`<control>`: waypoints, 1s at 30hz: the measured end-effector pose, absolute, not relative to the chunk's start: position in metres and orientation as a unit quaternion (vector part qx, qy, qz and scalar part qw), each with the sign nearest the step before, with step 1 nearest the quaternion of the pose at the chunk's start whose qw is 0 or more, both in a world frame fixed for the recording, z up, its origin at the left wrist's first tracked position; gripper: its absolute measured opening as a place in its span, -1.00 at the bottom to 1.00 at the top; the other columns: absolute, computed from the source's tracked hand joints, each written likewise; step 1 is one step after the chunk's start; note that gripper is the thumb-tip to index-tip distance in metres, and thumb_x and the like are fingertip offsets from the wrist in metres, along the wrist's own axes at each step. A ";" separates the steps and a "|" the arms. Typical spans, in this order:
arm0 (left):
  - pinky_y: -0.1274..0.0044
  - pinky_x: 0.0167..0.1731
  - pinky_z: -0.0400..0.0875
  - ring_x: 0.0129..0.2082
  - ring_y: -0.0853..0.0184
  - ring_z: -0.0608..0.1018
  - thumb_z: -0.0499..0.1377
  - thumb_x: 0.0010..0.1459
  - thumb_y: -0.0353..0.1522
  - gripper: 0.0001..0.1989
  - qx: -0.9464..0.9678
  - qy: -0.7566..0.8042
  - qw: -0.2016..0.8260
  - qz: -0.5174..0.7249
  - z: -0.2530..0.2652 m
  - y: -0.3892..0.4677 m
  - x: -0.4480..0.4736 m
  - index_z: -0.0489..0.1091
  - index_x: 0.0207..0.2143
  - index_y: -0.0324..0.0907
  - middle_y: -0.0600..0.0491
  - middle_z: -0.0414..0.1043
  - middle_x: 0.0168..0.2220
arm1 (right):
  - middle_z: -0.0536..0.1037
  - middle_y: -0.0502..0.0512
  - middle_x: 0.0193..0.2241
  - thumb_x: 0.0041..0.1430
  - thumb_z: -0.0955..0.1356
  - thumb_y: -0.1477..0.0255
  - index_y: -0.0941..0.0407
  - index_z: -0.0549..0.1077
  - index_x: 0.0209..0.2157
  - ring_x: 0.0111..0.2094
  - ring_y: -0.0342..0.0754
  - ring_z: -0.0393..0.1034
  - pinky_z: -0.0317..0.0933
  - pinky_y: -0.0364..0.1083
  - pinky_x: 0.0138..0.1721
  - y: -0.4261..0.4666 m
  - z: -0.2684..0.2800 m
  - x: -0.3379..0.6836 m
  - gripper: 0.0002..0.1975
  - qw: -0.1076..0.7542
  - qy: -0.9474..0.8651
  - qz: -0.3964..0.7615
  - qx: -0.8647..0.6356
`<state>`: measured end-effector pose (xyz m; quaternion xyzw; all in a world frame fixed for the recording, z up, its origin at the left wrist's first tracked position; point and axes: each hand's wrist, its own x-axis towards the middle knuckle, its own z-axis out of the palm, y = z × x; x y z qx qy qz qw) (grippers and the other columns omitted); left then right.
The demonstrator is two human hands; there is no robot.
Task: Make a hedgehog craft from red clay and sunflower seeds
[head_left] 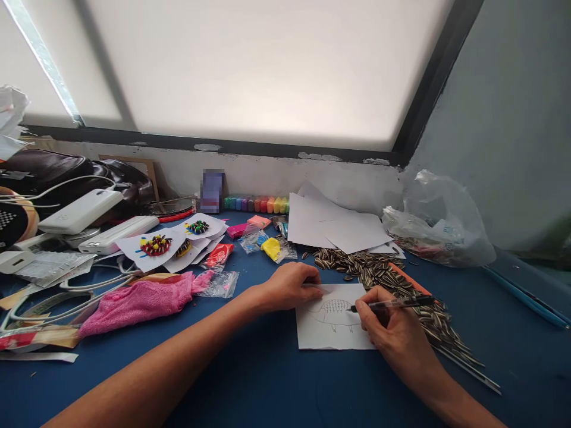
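Note:
A white sheet of paper [330, 339] lies on the blue table, bearing a line drawing of a rounded animal body with short legs and rows of small marks inside it. My left hand [291, 286] rests on the sheet's upper left corner, fingers curled and thumb pressing it down. Between the thumb and fingers of my right hand [395, 327] is a black pen [401, 302], its tip touching the right part of the drawing. Striped sunflower seeds [357, 264] are heaped just behind and to the right of the sheet, partly hidden by my right hand.
Seed-decorated paper cards [154, 246], clay packets [218, 255], a pink cloth [143, 300] and white power banks [80, 211] crowd the left. Behind stand a clay set [261, 204] and white sheets [330, 220]. A plastic bag [446, 226] sits at right, near a utility knife [473, 368].

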<state>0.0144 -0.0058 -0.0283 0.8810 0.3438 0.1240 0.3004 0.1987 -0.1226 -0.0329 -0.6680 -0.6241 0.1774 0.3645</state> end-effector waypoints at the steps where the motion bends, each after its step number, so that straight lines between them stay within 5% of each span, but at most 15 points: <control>1: 0.59 -0.49 0.12 -0.47 0.42 0.35 0.17 0.06 -0.33 -0.87 0.881 0.344 0.301 0.124 -0.028 -0.006 0.014 0.45 -0.36 -0.21 0.10 0.44 -0.43 | 0.28 -0.11 -0.70 0.15 0.24 0.21 0.04 0.27 -0.51 -0.69 -0.16 0.16 0.06 -0.18 -0.68 -0.122 -0.034 0.199 -0.75 0.362 -0.625 0.175 -0.669; 30: 0.59 -0.48 0.12 -0.46 0.42 0.34 0.17 0.06 -0.35 -0.89 0.878 0.344 0.310 0.125 -0.029 -0.006 0.014 0.43 -0.37 -0.21 0.11 0.41 -0.44 | 0.18 -0.14 -0.72 0.15 0.22 0.20 0.04 0.26 -0.51 -0.69 -0.17 0.04 -0.05 -0.18 -0.67 -0.122 -0.034 0.198 -0.75 0.345 -0.628 0.186 -0.673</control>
